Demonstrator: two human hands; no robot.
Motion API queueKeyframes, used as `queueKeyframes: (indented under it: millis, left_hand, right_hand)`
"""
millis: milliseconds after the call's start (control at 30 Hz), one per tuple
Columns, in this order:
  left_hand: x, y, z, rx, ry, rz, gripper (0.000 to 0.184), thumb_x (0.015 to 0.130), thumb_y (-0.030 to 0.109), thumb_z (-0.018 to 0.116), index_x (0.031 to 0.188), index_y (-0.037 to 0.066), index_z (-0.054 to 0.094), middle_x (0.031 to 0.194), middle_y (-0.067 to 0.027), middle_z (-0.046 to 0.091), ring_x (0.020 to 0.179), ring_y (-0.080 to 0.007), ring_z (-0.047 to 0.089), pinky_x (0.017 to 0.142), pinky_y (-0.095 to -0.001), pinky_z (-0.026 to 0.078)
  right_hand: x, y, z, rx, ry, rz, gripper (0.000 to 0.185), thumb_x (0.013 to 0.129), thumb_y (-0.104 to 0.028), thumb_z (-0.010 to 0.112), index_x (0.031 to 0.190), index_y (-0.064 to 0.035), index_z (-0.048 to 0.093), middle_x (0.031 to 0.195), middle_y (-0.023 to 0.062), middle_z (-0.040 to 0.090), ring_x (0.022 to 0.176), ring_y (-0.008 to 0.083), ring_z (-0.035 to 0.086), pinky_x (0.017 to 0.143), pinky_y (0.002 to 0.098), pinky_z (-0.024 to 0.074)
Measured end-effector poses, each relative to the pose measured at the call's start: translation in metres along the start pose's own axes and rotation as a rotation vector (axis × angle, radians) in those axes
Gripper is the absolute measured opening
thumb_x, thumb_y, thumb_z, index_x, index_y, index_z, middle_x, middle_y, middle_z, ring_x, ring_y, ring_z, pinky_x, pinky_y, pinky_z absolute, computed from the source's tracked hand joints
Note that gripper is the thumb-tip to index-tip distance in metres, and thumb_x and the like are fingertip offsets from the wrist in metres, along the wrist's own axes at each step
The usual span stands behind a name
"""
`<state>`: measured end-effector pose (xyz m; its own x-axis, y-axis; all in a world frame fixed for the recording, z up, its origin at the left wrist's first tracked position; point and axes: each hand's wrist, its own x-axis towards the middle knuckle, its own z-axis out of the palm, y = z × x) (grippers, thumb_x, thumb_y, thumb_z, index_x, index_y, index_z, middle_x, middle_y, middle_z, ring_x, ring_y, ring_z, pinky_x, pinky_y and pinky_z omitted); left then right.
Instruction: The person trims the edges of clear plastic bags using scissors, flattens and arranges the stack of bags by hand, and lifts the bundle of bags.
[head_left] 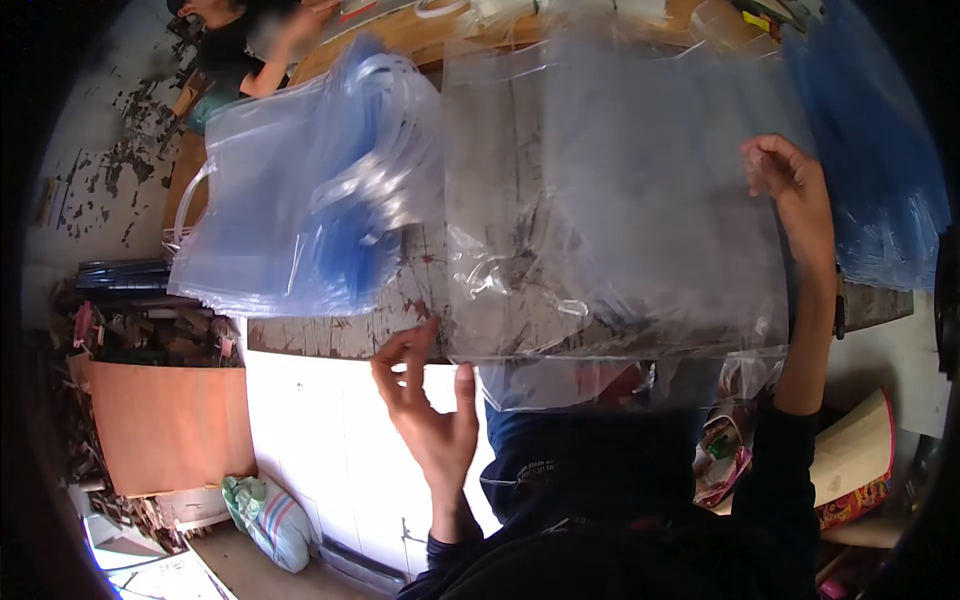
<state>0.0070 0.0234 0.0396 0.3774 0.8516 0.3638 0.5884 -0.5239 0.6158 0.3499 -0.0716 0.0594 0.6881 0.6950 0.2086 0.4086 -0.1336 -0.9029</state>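
A large clear plastic sheet (620,250), possibly a flat bag, covers much of the worktable, its near edge hanging over the front. Its upper part is blurred. My right hand (790,190) is at the sheet's right side with its fingers curled together; whether they pinch the film is unclear. Near the table's front edge, my left hand (428,415) has its fingers apart and holds nothing, just left of the sheet's near corner. To the left lies a fanned stack of bluish clear plastic bags (290,200) with white looped handles (395,120).
More blue plastic film (880,180) is piled at the right. Another person (235,50) sits at the far left by a wooden table. Below on the left are an orange-brown board (175,425) and a striped sack (275,525). A white panel (340,450) stands under the worktable (330,335).
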Motion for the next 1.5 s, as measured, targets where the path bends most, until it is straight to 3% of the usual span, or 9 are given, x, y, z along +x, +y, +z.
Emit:
queueKeyframes:
  millis: [200,333,400,533,567,733,1167,1400,1500]
  left_hand:
    - [-0.017,0.008,0.025,0.007,0.071,-0.093,0.048,0.068,0.010,0.072,0.110,0.001,0.051,0.103,-0.0133,0.042,0.100,-0.0290,0.044,0.082,-0.0393,0.040]
    - [-0.018,0.027,0.033,-0.131,0.230,0.056,0.028,0.068,-0.001,0.065,0.093,0.000,0.056,0.096,-0.0131,0.050,0.090,-0.0271,0.050,0.073,-0.0355,0.042]
    - [-0.023,0.038,0.035,-0.034,0.192,0.311,0.023,0.068,-0.002,0.063,0.091,0.000,0.057,0.091,-0.0130,0.053,0.085,-0.0265,0.052,0.072,-0.0350,0.042]
    - [-0.030,0.055,0.049,-0.075,0.083,0.513,0.020,0.066,-0.002,0.064,0.085,0.004,0.064,0.082,-0.0062,0.056,0.075,-0.0196,0.053,0.065,-0.0312,0.039]
    - [-0.033,0.056,0.058,-0.070,0.142,0.494,0.020,0.063,0.009,0.072,0.082,0.011,0.066,0.079,0.0045,0.056,0.072,-0.0101,0.050,0.064,-0.0263,0.030]
    - [-0.036,0.060,0.059,-0.033,0.080,0.513,0.019,0.064,0.009,0.071,0.083,0.012,0.067,0.082,0.0051,0.059,0.071,-0.0069,0.051,0.067,-0.0251,0.029]
    - [-0.040,0.057,0.063,-0.030,0.046,0.506,0.015,0.072,0.014,0.064,0.086,0.016,0.068,0.084,0.0085,0.060,0.070,-0.0026,0.051,0.075,-0.0271,0.027]
    - [-0.035,0.061,0.054,-0.078,0.045,0.415,0.016,0.069,0.023,0.068,0.083,0.016,0.068,0.093,-0.0009,0.055,0.082,-0.0113,0.050,0.076,-0.0310,0.031]
    - [-0.032,0.053,0.049,-0.191,0.144,0.371,0.028,0.074,0.024,0.061,0.095,0.005,0.062,0.103,-0.0134,0.046,0.094,-0.0220,0.046,0.076,-0.0361,0.040]
  right_hand:
    - [-0.002,-0.011,-0.001,-0.167,0.079,-0.106,0.021,0.086,-0.018,0.052,0.094,0.0013,0.058,0.070,0.0027,0.053,0.062,0.0102,0.048,0.060,0.0239,0.0386]
    - [-0.037,-0.054,0.009,-0.540,0.369,-0.348,0.022,0.082,-0.018,0.057,0.097,-0.0025,0.057,0.086,0.0085,0.057,0.071,0.0150,0.055,0.065,0.0259,0.0431]
    - [-0.059,-0.069,0.002,-0.527,0.134,-0.447,0.023,0.077,-0.016,0.062,0.096,-0.0038,0.057,0.096,0.0115,0.056,0.078,0.0179,0.058,0.066,0.0267,0.0457]
    - [-0.105,-0.083,0.033,-0.101,-0.255,-0.200,0.023,0.072,-0.008,0.065,0.093,-0.0024,0.057,0.088,0.0096,0.059,0.075,0.0180,0.060,0.063,0.0264,0.0489]
    - [-0.110,-0.077,0.040,-0.112,-0.241,-0.186,0.023,0.072,-0.008,0.065,0.093,-0.0024,0.057,0.088,0.0096,0.059,0.075,0.0180,0.060,0.063,0.0264,0.0489]
    - [-0.120,-0.054,0.054,0.220,-0.294,0.180,0.019,0.073,-0.009,0.068,0.088,-0.0014,0.059,0.078,0.0065,0.061,0.067,0.0131,0.060,0.061,0.0242,0.0488]
    - [-0.119,-0.051,0.056,0.143,-0.310,0.150,0.011,0.072,-0.006,0.067,0.081,-0.0017,0.063,0.074,0.0046,0.061,0.065,0.0089,0.059,0.058,0.0216,0.0460]
    - [-0.118,-0.050,0.057,0.165,-0.311,0.166,0.008,0.075,-0.004,0.064,0.083,-0.0006,0.062,0.073,0.0045,0.061,0.064,0.0083,0.059,0.057,0.0207,0.0454]
    - [-0.118,-0.051,0.056,0.178,-0.317,0.199,0.009,0.076,-0.004,0.063,0.084,-0.0003,0.061,0.074,0.0040,0.061,0.064,0.0073,0.058,0.056,0.0200,0.0452]
